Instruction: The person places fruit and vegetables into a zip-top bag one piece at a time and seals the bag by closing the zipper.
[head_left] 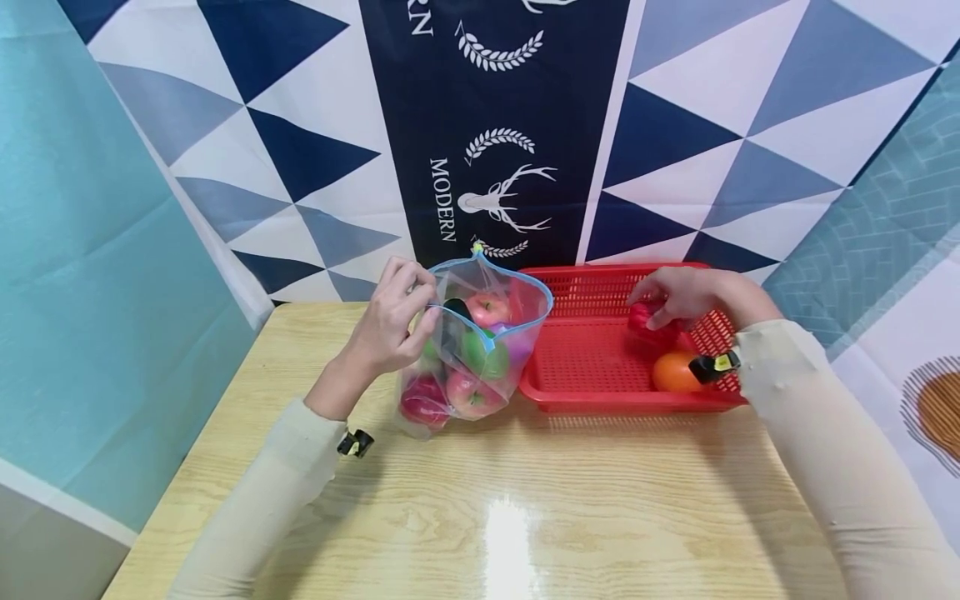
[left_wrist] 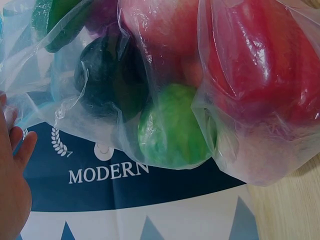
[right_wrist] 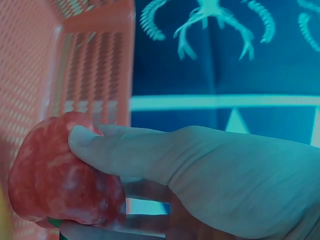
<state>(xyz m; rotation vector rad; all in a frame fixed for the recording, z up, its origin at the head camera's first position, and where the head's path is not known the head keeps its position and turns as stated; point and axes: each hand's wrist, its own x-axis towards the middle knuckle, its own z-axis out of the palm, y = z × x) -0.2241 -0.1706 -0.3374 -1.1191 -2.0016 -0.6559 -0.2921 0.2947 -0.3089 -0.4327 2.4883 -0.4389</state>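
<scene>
My left hand (head_left: 397,317) pinches the left rim of a clear zip bag (head_left: 540,304) with a blue zip edge, whose mouth gapes upward. Through the plastic show a pink apple (head_left: 472,396), another apple (head_left: 489,308), a green fruit or vegetable (left_wrist: 175,127), a dark rounded item (left_wrist: 112,75) and a large glossy red one (left_wrist: 265,55). Over the right part of the red basket (head_left: 573,398), my right hand (head_left: 686,293) grips a lobed red bell pepper (right_wrist: 65,175), thumb on one side and fingers on the other; a bit of green shows at its underside.
An orange (head_left: 675,372) lies in the basket below the right hand, with some red beside it. Basket and bag stand side by side on a wooden table (head_left: 450,517), close to the patterned cloth (head_left: 315,167) behind.
</scene>
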